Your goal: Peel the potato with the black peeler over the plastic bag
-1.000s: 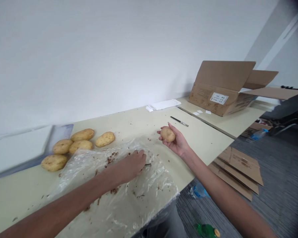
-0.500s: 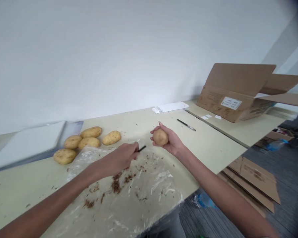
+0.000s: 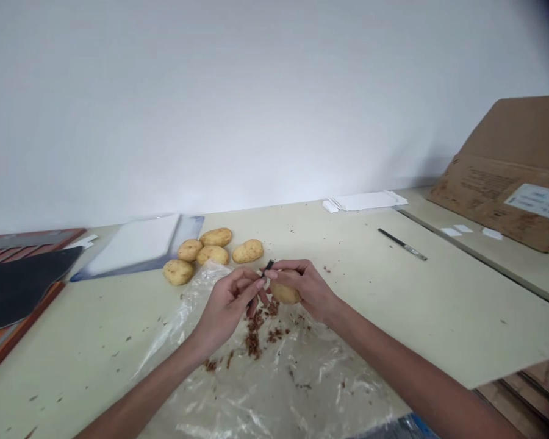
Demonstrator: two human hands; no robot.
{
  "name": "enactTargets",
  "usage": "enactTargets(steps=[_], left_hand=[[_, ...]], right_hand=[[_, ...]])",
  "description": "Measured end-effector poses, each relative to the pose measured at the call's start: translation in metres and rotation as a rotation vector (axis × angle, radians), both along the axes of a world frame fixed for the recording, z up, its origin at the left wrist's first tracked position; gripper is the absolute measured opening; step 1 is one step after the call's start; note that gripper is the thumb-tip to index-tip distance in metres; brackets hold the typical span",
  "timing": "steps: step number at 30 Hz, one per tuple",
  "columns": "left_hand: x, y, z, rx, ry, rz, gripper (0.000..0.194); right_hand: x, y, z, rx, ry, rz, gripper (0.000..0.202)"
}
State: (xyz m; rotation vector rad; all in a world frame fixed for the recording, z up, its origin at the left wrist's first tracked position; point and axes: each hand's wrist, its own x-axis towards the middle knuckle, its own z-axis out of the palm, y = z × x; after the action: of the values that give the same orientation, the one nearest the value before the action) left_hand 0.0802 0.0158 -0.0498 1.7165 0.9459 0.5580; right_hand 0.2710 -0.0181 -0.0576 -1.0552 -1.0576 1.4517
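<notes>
My left hand (image 3: 231,300) is closed, its fingers pinching a thin black tool (image 3: 268,266) whose kind I cannot make out. In my right hand (image 3: 310,286) is a potato (image 3: 285,294), gripped with its lower side showing. The two hands meet over a clear plastic sheet (image 3: 274,384), and the right fingertips are at the black tool. Brown peel scraps (image 3: 254,335) lie on the sheet below. Several whole potatoes sit just beyond it, among them one standing a little apart (image 3: 247,250) and one nearest the left (image 3: 178,272).
A white board (image 3: 135,244) lies at the back left, beside a black sheet (image 3: 22,286) on a reddish frame. A slim black-and-silver stick (image 3: 402,244) and a folded white strip (image 3: 366,201) rest on the right. An open cardboard box (image 3: 498,183) stands farther right.
My hands have come together; the potato moved in toward the left hand and its black tool. The view has turned left, bringing the reddish frame into sight.
</notes>
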Motion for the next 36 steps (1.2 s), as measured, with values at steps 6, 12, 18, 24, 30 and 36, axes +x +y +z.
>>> enactTargets(steps=[6, 12, 18, 24, 30, 36], left_hand=[[-0.003, -0.007, -0.014, -0.084, 0.07, -0.056, 0.079], [-0.032, 0.011, -0.003, -0.028, 0.223, -0.092, 0.067], [-0.042, 0.017, 0.004, 0.169, 0.168, 0.079, 0.073], [-0.02, -0.007, 0.001, 0.085, 0.172, 0.006, 0.068], [-0.017, -0.012, 0.001, 0.006, 0.141, 0.012, 0.07], [-0.026, -0.006, -0.009, -0.078, 0.055, 0.084, 0.071]], right_hand=[[-0.002, -0.006, -0.01, 0.064, -0.005, -0.099, 0.053], [0.014, -0.005, -0.012, 0.102, 0.022, -0.238, 0.054], [0.017, -0.009, -0.014, 0.139, 0.017, -0.295, 0.069], [-0.005, -0.021, -0.013, 0.159, -0.012, -0.259, 0.074], [-0.011, -0.026, -0.013, 0.199, -0.107, -0.282, 0.067], [0.016, -0.017, -0.014, 0.211, -0.115, -0.433, 0.074]])
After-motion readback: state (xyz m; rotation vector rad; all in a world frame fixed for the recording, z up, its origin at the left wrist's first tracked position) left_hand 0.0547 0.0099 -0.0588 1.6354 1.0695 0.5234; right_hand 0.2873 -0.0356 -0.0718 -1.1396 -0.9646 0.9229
